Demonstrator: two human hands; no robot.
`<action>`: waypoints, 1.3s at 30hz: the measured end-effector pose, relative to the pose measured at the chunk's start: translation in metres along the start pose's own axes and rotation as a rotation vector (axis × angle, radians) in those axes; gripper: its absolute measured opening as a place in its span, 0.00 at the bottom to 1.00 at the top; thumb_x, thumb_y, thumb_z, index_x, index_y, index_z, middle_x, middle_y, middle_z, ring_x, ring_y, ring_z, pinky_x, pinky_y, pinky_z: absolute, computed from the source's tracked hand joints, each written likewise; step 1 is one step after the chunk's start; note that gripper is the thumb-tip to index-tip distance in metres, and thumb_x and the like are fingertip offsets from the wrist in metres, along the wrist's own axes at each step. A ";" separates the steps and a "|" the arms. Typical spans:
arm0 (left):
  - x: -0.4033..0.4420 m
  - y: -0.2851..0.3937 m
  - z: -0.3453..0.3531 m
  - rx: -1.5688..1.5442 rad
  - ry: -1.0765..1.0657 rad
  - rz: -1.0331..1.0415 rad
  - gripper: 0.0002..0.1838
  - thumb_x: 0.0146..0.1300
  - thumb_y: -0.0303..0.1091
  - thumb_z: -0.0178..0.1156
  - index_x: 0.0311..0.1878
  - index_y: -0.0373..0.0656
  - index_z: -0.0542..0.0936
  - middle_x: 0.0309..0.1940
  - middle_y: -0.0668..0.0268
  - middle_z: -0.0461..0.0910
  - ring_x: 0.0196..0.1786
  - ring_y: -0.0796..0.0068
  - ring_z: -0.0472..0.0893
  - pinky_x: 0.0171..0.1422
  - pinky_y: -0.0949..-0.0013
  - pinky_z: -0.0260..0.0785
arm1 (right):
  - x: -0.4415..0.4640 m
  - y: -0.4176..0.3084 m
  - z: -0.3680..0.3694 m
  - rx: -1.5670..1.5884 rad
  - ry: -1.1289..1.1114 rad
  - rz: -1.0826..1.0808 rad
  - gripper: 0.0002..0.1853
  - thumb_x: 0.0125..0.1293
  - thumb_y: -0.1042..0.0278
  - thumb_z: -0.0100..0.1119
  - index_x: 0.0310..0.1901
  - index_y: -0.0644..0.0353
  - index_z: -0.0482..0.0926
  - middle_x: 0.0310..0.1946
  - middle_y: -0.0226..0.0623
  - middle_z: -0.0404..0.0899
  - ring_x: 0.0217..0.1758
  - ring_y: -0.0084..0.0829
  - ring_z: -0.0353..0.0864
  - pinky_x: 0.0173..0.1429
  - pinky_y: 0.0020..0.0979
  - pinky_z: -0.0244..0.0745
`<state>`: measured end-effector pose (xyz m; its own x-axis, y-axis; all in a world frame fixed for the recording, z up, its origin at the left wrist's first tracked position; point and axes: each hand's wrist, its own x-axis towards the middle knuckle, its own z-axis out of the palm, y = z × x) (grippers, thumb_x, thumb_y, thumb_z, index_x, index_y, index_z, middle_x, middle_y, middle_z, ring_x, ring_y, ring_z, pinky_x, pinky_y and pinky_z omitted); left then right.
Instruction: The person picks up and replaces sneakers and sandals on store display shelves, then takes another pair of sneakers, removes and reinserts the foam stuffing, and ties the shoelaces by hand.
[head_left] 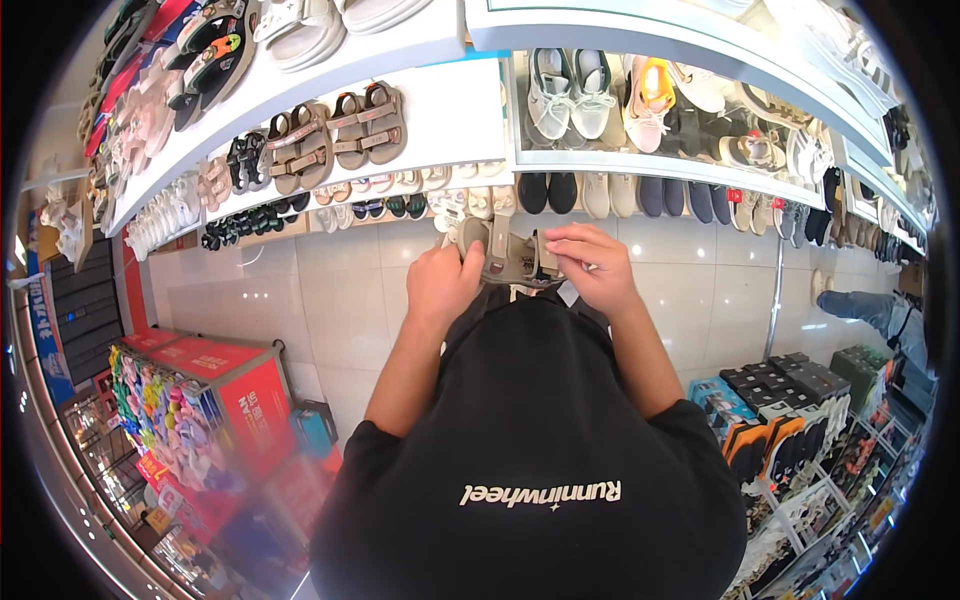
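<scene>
Head view: person in black T-shirt (pixel 530 430) at shoe racks, arms fwd, 2 hands on 1 item.
Sandal: taupe strappy sandal (pixel 497 262) up off the floor (pixel 690 320), btwn the hands, just past the shirt's top edge.
L hand: L hand (pixel 447 280) closed on the sandal's L end, thumb on top.
R hand: R hand (pixel 592 265) at the R end, fingertips pinched in on a strap.
Shelf, L: white shelf (pixel 440 120) w/ 2 prs brown sandals (pixel 335 135), black sandals (pixel 248 160) just beside.
Shelf, R: pale sneakers (pixel 570 95) up top; black slip-ons (pixel 547 193) below.
Lower L: red display stand (pixel 252 400) w/ multicolor small items, too small to ID.
Lower R: stacked boxes (pixel 785 385), orange/black items nr them.
Far R: another person's blue trouser leg (pixel 862 310), well apart.
</scene>
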<state>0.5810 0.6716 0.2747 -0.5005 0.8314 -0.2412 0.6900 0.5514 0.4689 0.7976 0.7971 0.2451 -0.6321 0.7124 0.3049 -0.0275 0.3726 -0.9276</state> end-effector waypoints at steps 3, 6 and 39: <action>-0.001 -0.001 0.000 -0.028 -0.042 -0.056 0.29 0.70 0.51 0.56 0.27 0.30 0.83 0.27 0.41 0.83 0.35 0.37 0.83 0.43 0.44 0.74 | 0.000 0.003 -0.001 -0.072 -0.061 -0.042 0.11 0.56 0.82 0.68 0.41 0.63 0.89 0.47 0.39 0.89 0.47 0.39 0.87 0.55 0.37 0.80; -0.002 -0.006 0.003 -0.079 -0.050 -0.072 0.29 0.70 0.51 0.55 0.27 0.30 0.84 0.27 0.40 0.83 0.36 0.37 0.83 0.46 0.44 0.74 | -0.001 0.004 -0.002 -0.112 -0.104 -0.082 0.11 0.56 0.80 0.69 0.41 0.61 0.89 0.47 0.38 0.89 0.48 0.40 0.88 0.61 0.43 0.78; -0.015 -0.052 -0.001 -0.618 -0.086 -0.131 0.17 0.74 0.37 0.57 0.48 0.30 0.86 0.33 0.60 0.88 0.34 0.78 0.83 0.41 0.69 0.75 | 0.020 0.010 0.061 -0.083 0.039 0.143 0.25 0.58 0.71 0.77 0.57 0.61 0.79 0.42 0.39 0.88 0.54 0.35 0.86 0.80 0.43 0.60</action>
<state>0.5523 0.6305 0.2552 -0.4988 0.7767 -0.3846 0.1840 0.5285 0.8287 0.7379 0.7790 0.2285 -0.5942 0.7838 0.1803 0.1261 0.3122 -0.9416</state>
